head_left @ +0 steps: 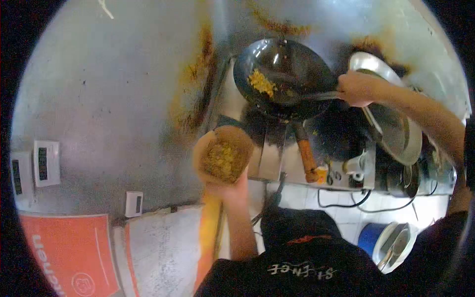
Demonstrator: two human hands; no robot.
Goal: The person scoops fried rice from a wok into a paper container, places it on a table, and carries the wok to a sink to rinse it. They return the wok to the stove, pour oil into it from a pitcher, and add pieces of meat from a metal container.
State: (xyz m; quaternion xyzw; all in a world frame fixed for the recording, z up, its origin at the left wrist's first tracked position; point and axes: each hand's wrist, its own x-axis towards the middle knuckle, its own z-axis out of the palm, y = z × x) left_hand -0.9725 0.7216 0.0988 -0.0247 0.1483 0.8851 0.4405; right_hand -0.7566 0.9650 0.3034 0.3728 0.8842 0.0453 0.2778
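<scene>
My left hand (230, 190) holds a brown paper bowl (199, 157) from below, left of the stove. Yellowish, grainy food that looks like fried rice (222, 158) lies in it. My right hand (361, 89) is closed around the handle of a long-handled metal cooking utensil (319, 95). Its head reaches into a black wok (304, 62) and is too blurred to tell ladle from spatula. A small heap of the same yellow food (261, 83) sits on the wok's left side. The wok's wooden handle (306, 153) points toward my body.
Right of the wok are a metal pan or lid (376, 64) and a large round strainer-like pan (403, 136), partly behind my right arm. A blue bucket (371, 237) and a white tub (388, 242) with utensils stand below. Stained metal wall (123, 99) borders the left, with small digital timers (47, 163).
</scene>
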